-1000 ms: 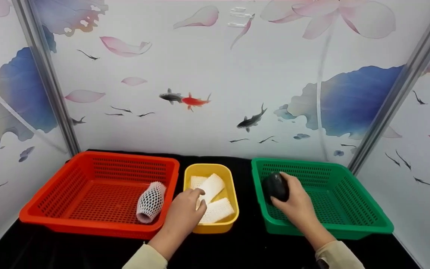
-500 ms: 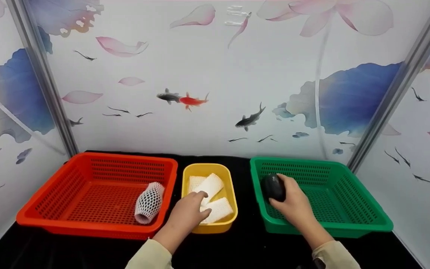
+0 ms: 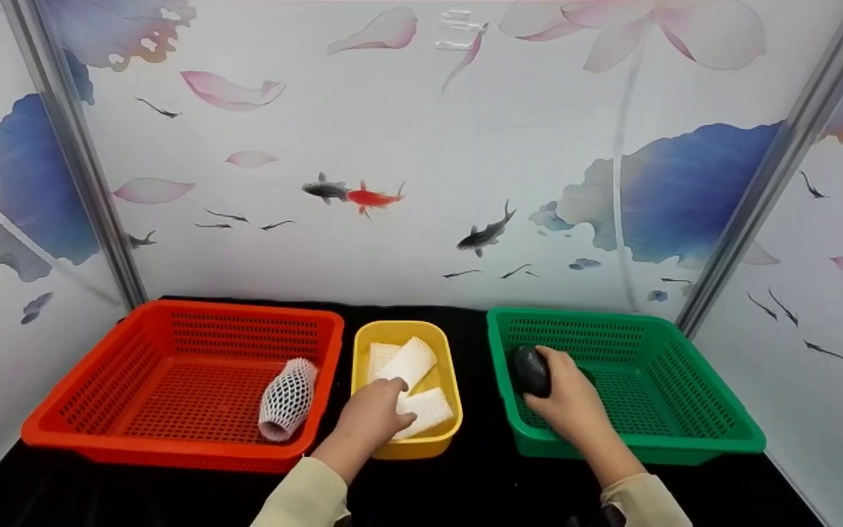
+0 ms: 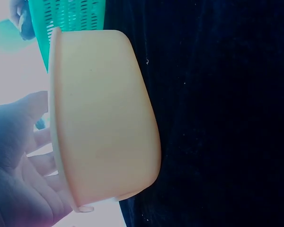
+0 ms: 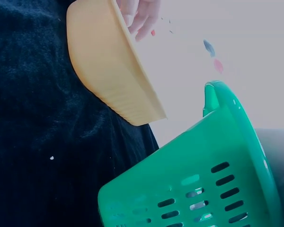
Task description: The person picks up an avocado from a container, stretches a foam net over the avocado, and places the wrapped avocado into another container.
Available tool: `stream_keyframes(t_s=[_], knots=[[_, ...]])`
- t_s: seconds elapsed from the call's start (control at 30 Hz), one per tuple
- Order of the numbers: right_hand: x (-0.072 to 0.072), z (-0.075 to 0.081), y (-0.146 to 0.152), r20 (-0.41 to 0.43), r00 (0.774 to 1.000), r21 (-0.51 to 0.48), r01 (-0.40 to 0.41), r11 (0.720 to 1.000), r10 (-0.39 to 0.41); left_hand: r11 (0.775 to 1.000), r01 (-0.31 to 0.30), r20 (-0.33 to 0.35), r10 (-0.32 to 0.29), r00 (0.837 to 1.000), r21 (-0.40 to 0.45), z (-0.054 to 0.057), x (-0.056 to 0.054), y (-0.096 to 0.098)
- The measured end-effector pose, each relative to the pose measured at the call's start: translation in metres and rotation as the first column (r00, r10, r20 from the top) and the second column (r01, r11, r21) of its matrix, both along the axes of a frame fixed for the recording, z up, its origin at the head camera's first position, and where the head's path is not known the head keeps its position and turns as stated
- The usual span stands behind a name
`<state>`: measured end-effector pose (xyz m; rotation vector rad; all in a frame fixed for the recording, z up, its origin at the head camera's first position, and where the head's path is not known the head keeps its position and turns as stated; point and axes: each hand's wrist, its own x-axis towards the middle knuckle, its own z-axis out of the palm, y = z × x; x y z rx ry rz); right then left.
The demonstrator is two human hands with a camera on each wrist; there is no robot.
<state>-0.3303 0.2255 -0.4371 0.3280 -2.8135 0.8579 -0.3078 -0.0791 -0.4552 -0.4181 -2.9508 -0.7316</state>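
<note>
In the head view my right hand [image 3: 568,395] grips a dark, smooth oval fruit [image 3: 531,371], thumb on the near side and fingers at the far side. It holds the fruit inside the green basket [image 3: 692,446], close to the left wall. My left hand [image 3: 374,413] is over the yellow tub [image 3: 421,448], fingers bent loosely and thumb apart from them. White foam nets [image 3: 410,362] lie in the tub under and beside its fingertips. The left wrist view shows the left hand's fingers [image 4: 42,163] behind the tub's rim, their tips hidden.
At left stands a red basket [image 3: 195,446] with a bulging white foam net [image 3: 287,399] near its right wall. Black cloth [image 3: 458,490] covers the table under the containers. Printed white panels [image 3: 392,256] rise behind and at both sides.
My left hand has moved slightly right and nearer over the foam nets, thumb spreading from the fingers. My right hand has shifted the dark fruit slightly left and lower. The head view has drifted a little.
</note>
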Motion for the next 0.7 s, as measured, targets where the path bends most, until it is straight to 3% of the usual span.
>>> stream_keyframes(t_s=[0.2,0.57,0.7], knots=[[0.001,-0.002,-0.001,0.029,1.000,0.007,0.000,1.000,0.000,0.999,0.012,0.055,-0.010,0.998,-0.033,-0.004,-0.002,0.003],[0.001,-0.003,0.000,0.052,0.998,0.004,-0.022,1.000,0.022,0.998,0.010,0.014,-0.009,1.000,-0.066,-0.007,-0.006,0.009],[0.001,-0.004,-0.001,0.053,0.998,0.003,-0.028,1.000,0.028,0.998,-0.005,0.031,0.007,0.999,-0.064,-0.009,-0.007,0.011]])
